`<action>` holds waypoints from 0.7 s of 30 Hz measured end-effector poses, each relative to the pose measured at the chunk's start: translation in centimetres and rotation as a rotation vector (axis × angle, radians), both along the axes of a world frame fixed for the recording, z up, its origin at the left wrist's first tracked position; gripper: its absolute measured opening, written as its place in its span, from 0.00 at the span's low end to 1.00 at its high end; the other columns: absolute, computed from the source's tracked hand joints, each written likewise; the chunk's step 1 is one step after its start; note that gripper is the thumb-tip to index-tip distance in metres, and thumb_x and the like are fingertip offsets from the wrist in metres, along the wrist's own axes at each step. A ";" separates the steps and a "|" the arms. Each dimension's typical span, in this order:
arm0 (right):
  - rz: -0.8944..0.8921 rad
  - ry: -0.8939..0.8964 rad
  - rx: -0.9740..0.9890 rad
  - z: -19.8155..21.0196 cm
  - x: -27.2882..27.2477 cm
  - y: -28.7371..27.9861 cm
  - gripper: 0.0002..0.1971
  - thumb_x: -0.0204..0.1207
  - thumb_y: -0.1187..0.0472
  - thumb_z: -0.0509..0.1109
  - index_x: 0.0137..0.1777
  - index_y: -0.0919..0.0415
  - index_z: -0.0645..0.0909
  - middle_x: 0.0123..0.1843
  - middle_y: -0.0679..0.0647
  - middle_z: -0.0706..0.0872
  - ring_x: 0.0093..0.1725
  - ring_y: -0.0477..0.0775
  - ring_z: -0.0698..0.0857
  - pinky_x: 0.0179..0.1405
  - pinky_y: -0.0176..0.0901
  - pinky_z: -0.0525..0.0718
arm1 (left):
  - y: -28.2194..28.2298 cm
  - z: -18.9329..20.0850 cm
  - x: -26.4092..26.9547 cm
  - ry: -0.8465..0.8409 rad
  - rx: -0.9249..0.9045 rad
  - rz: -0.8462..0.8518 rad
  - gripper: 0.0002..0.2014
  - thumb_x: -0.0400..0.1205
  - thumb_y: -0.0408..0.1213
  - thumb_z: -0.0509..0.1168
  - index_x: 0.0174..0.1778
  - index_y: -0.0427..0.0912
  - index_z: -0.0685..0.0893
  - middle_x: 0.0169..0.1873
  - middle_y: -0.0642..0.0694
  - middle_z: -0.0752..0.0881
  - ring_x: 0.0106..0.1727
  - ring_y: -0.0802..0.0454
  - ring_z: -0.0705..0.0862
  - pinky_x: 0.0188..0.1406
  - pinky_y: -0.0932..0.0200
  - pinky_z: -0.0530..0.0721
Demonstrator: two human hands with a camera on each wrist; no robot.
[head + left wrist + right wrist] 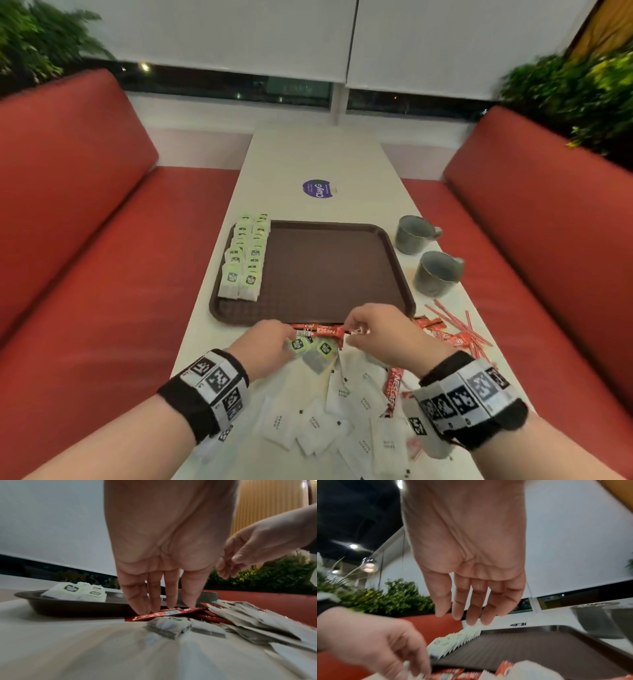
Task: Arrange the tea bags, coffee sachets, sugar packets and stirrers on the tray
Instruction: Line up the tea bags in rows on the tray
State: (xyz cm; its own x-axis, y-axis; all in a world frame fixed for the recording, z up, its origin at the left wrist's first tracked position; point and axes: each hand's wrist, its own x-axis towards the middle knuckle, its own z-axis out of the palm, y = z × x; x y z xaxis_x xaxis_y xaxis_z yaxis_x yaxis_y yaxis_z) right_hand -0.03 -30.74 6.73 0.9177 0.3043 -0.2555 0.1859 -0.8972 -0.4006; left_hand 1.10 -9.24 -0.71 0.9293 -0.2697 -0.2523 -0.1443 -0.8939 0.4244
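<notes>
- Two rows of green-labelled paper tea bags [245, 255] are stacked along the left edge of the brown plastic tray [329, 270], presumably leaving room for other kinds.
- A red foil coffee sachet [323, 331], just off the tray's near edge, is pressed by straight left hand [270, 346] fingers [142, 601].
- The right hand [383, 334] hovers nearby, fingers loose, grasping nothing.

Brown tray [329, 267]; red sachets [322, 331]; green-labelled tea bags [245, 260]; grey mugs [416, 234].

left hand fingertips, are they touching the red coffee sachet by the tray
Touching. The left wrist view shows the left hand with its fingertips pressed down on the red coffee sachet.
</notes>
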 end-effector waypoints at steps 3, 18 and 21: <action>0.120 -0.026 -0.184 -2.0 0.3 2.4 0.12 0.80 0.55 0.65 0.60 0.53 0.83 0.59 0.52 0.83 0.61 0.57 0.79 0.62 0.51 0.77 | -0.7 0.1 0.0 -0.026 0.099 -0.023 0.14 0.82 0.39 0.61 0.61 0.44 0.84 0.58 0.44 0.85 0.59 0.46 0.82 0.56 0.57 0.78; 0.340 -0.189 -0.685 -6.8 1.0 7.0 0.15 0.82 0.60 0.58 0.64 0.58 0.80 0.63 0.57 0.79 0.63 0.61 0.73 0.62 0.56 0.66 | -0.4 -0.9 -0.7 -0.068 0.152 0.037 0.10 0.80 0.35 0.63 0.56 0.40 0.78 0.54 0.41 0.84 0.56 0.42 0.81 0.52 0.52 0.78; 0.343 -0.222 -0.649 -6.9 1.0 6.9 0.16 0.82 0.59 0.58 0.67 0.58 0.78 0.64 0.57 0.78 0.64 0.61 0.72 0.63 0.57 0.66 | -0.2 -1.3 -0.8 -0.079 0.127 0.066 0.11 0.79 0.34 0.63 0.57 0.42 0.75 0.52 0.41 0.84 0.55 0.42 0.82 0.52 0.50 0.81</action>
